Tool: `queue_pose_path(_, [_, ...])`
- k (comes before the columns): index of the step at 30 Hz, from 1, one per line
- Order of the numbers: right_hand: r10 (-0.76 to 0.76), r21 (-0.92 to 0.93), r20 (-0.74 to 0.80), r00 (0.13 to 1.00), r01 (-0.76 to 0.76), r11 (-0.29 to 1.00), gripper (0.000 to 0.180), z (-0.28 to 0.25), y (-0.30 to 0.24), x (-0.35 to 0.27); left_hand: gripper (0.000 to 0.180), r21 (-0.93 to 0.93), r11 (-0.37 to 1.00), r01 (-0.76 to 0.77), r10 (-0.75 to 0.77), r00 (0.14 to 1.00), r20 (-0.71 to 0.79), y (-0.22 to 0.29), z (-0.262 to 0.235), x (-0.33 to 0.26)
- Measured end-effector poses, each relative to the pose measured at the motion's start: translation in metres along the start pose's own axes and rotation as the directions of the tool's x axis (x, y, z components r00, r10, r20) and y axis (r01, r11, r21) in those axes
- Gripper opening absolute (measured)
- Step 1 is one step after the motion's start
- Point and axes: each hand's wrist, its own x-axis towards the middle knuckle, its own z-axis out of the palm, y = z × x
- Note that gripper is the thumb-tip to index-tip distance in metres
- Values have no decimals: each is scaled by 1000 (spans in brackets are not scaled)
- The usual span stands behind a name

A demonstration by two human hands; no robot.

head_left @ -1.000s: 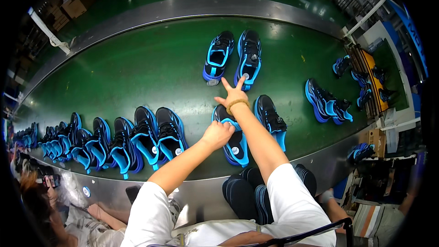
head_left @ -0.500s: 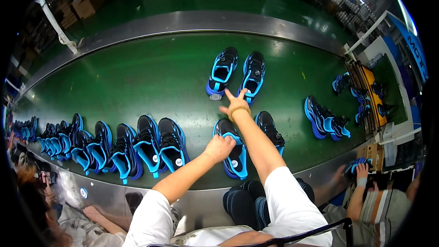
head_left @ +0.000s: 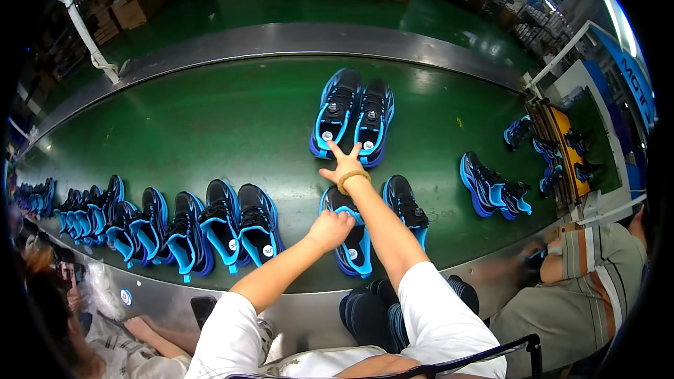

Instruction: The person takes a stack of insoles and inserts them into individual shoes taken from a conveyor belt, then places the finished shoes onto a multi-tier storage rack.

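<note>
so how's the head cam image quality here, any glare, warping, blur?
Head view: strong fisheye, the steel rail bows and the corners go black; overhead-light glare streaks the green belt at upper right; right hand and left hand are sharp, while the people at the lower edges smear.

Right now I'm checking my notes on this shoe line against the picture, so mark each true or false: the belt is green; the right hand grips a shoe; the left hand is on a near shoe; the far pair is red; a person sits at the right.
1. The conveyor belt is green: true.
2. The right hand grips a shoe: false; its fingers are spread open, reaching toward the far pair of shoes.
3. The left hand rests on the near black-and-blue shoe: true.
4. The far pair is red: false; it is black and blue.
5. A person in a striped shirt sits at the right: true.
</note>
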Motion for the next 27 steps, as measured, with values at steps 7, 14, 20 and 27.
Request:
queue_pose_path(7, [-18, 5, 51, 999, 18, 1000, 84, -15, 10, -40, 12, -559, 812, 168, -216, 976, -20, -13, -15, -8])
queue_pose_path(14, [-336, 101, -492, 803, 436, 894, 38, -52, 104, -223, 14, -937, -342, 69, -461, 856, 232, -11, -67, -10])
queue_pose_path(20, [36, -142, -330, 943, -87, 986, 39, -9, 142, -417, 13, -951, -280, 130, -390, 890, 236, 31, -77, 38])
queue_pose_path(27, [320, 109, -385, 866, -302, 947, 42, 12, 160, -457, 45, -414, 896, 159, -195, 980, -46, 110, -33, 75])
